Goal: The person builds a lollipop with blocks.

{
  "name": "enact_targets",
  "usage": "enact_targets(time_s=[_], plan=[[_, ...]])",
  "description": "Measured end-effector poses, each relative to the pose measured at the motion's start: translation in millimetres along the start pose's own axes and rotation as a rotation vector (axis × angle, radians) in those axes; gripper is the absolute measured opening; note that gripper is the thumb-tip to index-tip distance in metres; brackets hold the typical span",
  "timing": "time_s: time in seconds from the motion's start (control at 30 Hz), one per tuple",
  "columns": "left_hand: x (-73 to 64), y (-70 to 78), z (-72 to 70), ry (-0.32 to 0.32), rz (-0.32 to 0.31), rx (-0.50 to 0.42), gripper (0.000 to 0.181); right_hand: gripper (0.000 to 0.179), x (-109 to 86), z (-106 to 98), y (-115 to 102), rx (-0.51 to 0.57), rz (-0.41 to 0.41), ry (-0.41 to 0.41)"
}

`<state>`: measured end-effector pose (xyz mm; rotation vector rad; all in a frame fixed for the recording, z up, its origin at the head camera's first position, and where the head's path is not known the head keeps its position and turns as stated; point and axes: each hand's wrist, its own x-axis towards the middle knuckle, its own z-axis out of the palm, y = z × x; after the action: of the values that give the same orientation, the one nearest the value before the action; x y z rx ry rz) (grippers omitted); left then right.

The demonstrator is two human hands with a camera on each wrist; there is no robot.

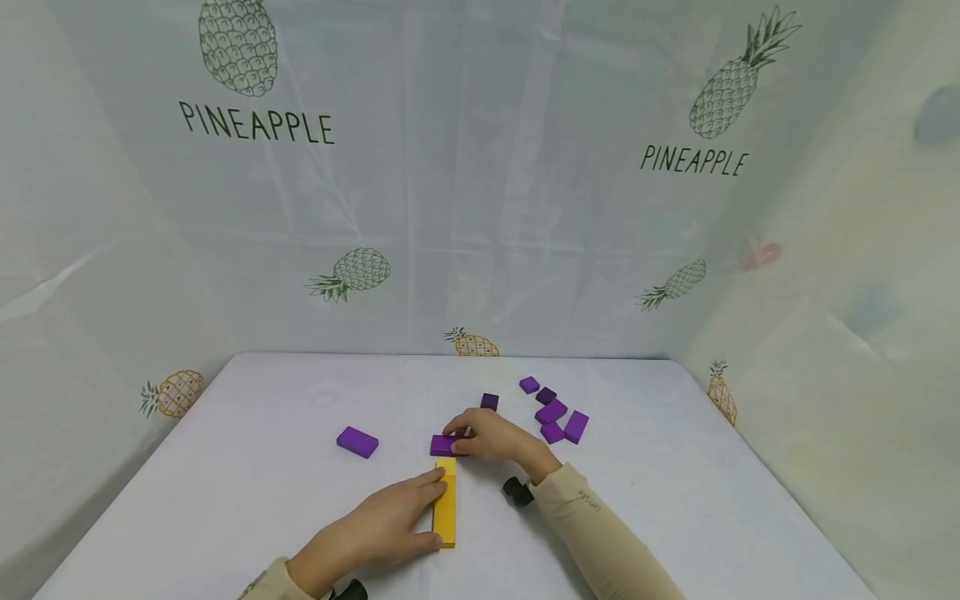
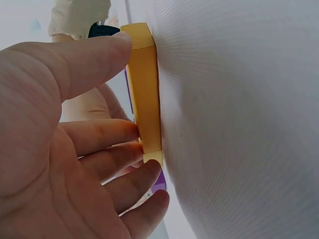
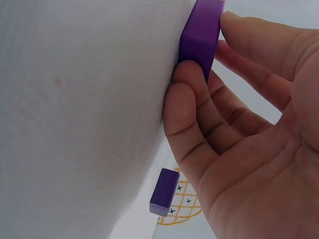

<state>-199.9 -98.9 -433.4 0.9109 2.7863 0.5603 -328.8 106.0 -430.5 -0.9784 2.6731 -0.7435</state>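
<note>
My left hand lies along the left side of a long yellow block, thumb by its near end. Its fingertips touch near the far end, where a short yellow block meets the long one. In the left wrist view, thumb and fingers rest against the same side of the long block. Just beyond the yellow blocks, my right hand pinches a flat purple block between thumb and fingers. That purple block sits on the tabletop in the right wrist view, its far part out of frame.
A loose purple block lies to the left. Behind my right hand is a dark purple block. Several more purple blocks, one of them rightmost, lie scattered at the back right. A pineapple-print curtain surrounds the white table.
</note>
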Motion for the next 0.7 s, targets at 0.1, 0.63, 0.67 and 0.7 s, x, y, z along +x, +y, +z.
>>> enact_targets(time_s=[0.1, 0.63, 0.67, 0.7], plan=[[-0.4, -0.1, 0.2, 0.006, 0.001, -0.002, 0.071, 0.026, 0.1, 0.8, -0.7, -0.003, 0.001, -0.003], [1.0, -1.9, 1.2, 0.009, 0.011, 0.016, 0.071, 0.024, -1.5, 2.2, -6.0, 0.009, -0.006, -0.021], [0.7, -1.9, 1.2, 0.010, 0.012, 0.017, 0.071, 0.024, -1.7, 2.4, -5.9, 0.011, -0.004, -0.020], [0.7, -1.9, 1.1, 0.012, 0.014, 0.021, 0.071, 0.024, -1.9, 2.6, -5.9, 0.012, -0.003, -0.019]])
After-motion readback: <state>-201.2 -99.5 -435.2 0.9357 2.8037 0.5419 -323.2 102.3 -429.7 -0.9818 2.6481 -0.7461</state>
